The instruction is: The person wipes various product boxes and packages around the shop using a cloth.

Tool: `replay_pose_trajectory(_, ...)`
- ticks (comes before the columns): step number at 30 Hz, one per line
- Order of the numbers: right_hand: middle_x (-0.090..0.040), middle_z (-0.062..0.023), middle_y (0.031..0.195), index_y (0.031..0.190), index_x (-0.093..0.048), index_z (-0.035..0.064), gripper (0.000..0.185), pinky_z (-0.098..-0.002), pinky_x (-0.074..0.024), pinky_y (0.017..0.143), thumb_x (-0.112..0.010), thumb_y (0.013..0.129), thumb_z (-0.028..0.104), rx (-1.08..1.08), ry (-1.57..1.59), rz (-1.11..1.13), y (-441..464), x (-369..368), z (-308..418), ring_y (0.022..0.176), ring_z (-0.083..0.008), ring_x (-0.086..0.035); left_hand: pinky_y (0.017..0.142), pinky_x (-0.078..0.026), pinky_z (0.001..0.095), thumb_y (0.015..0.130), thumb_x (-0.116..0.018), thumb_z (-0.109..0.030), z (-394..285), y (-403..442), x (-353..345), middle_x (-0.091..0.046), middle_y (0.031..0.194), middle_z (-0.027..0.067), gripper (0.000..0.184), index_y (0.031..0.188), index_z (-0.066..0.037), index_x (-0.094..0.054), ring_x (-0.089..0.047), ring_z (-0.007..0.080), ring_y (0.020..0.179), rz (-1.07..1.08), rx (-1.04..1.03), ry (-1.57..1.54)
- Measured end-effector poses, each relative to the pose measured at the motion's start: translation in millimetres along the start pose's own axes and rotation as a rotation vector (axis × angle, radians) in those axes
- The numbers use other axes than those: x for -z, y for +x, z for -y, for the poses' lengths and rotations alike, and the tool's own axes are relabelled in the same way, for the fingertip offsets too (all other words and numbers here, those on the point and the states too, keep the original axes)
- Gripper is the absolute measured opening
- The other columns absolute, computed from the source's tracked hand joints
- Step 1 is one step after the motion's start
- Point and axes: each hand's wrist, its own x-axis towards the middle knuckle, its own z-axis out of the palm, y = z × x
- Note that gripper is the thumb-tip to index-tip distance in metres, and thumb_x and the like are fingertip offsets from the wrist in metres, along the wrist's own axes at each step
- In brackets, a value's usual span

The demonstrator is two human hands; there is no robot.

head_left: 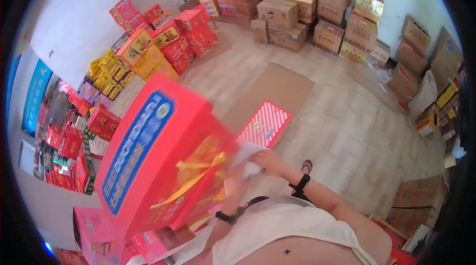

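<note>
A soft white cloth point(248, 154), or possibly a sheet of paper, is bunched between my hands in front of my body. My right hand point(267, 162) is closed on its right edge with the fingers bent over it. On the other side my left hand point(237, 180) grips it too, though its fingers are blurred. Just left of my left hand, a big red gift box point(153, 156) with a blue label and a yellow ribbon stands tilted in view, close to the camera. Beyond my hands lies a red-and-white striped box point(265, 124).
The striped box rests by a flat cardboard sheet point(272, 89) on the tiled floor point(342, 131). Brown cartons point(277, 13) line the back wall. Red and yellow boxes point(148, 54) are stacked at the back left. Pink boxes point(99, 235) sit at the lower left, cartons point(416, 200) at the lower right.
</note>
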Motion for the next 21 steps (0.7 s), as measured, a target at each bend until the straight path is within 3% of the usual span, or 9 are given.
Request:
replay_pose_trajectory(3,-0.061,-0.0105,0.107,0.111,-0.059,0.0099,0.049,-0.0404,-0.0435,0.090,-0.069,0.063,0.010,-0.094,0.057,-0.003,-27.6,83.5,-54.7,0.104,-0.0294,-0.055,0.079,-0.048,0.0414,0.071,-0.067,-0.016,-53.6,63.1,-31.2,-0.062,0.101,0.0166,0.054,0.122,-0.008,-0.053,-0.060,0.0330,0.094,0.227,0.047,-0.055)
replay_pose_trajectory(4,-0.061,-0.0105,0.107,0.111,-0.059,0.0099,0.049,-0.0404,-0.0435,0.090,-0.069,0.063,0.010,-0.110,0.061,-0.003,-36.6,113.0,-72.1,0.104,-0.0294,-0.055,0.077,-0.048,0.0418,0.073,-0.066,-0.017,-73.2,87.9,-35.3,-0.062,0.098,0.0172,0.053,0.123,-0.009,-0.053,-0.060,0.0331,0.091,0.223,-0.070,-0.146)
replay_pose_trajectory(7,-0.062,-0.0114,0.103,0.108,-0.061,0.0100,0.045,-0.0410,-0.0447,0.087,-0.070,0.064,0.011,-0.313,0.104,0.047,-59.4,188.2,-117.0,0.099,-0.0307,-0.057,0.076,-0.048,0.0420,0.072,-0.066,-0.015,-125.6,152.6,-64.7,-0.062,0.095,0.0169,0.052,0.122,-0.008,-0.053,-0.061,0.0328,0.089,0.382,-0.112,-0.082)
replay_pose_trajectory(9,-0.062,-0.0121,0.100,0.106,-0.062,0.0092,0.043,-0.0408,-0.0452,0.086,-0.070,0.064,0.012,-0.424,-0.003,0.080,-65.5,222.5,-138.2,0.096,-0.0317,-0.058,0.075,-0.048,0.0420,0.072,-0.066,-0.014,-146.1,185.5,-77.9,-0.062,0.093,0.0160,0.051,0.121,-0.008,-0.054,-0.061,0.0325,0.088,0.352,-0.174,-0.101)
replay_pose_trajectory(13,-0.062,-0.0134,0.099,0.105,-0.061,0.0064,0.041,-0.0416,-0.0457,0.084,-0.069,0.065,0.008,-0.463,0.041,0.025,-64.4,234.3,-180.0,0.096,-0.0333,-0.057,0.074,-0.048,0.0414,0.072,-0.065,-0.011,-159.4,233.0,-102.8,-0.063,0.095,0.0136,0.049,0.120,-0.009,-0.055,-0.061,0.0310,0.088,0.382,-0.164,-0.068)
replay_pose_trajectory(16,-0.063,-0.0157,0.094,0.106,-0.060,0.0036,0.039,-0.0419,-0.0468,0.080,-0.068,0.067,0.008,-0.348,0.096,0.029,-34.4,245.3,-216.1,0.091,-0.0354,-0.058,0.073,-0.048,0.0418,0.072,-0.064,-0.011,-156.8,278.1,-124.5,-0.062,0.092,0.0120,0.049,0.120,-0.009,-0.055,-0.060,0.0309,0.085,0.446,-0.093,-0.089)
replay_pose_trajectory(21,-0.062,-0.0160,0.095,0.105,-0.060,0.0034,0.039,-0.0424,-0.0468,0.079,-0.063,0.067,0.003,-0.288,0.089,0.082,46.1,292.2,-283.8,0.091,-0.0359,-0.058,0.075,-0.048,0.0418,0.072,-0.062,-0.009,-137.0,370.2,-149.5,-0.062,0.091,0.0126,0.046,0.118,-0.009,-0.056,-0.060,0.0322,0.087,0.326,-0.020,-0.127)
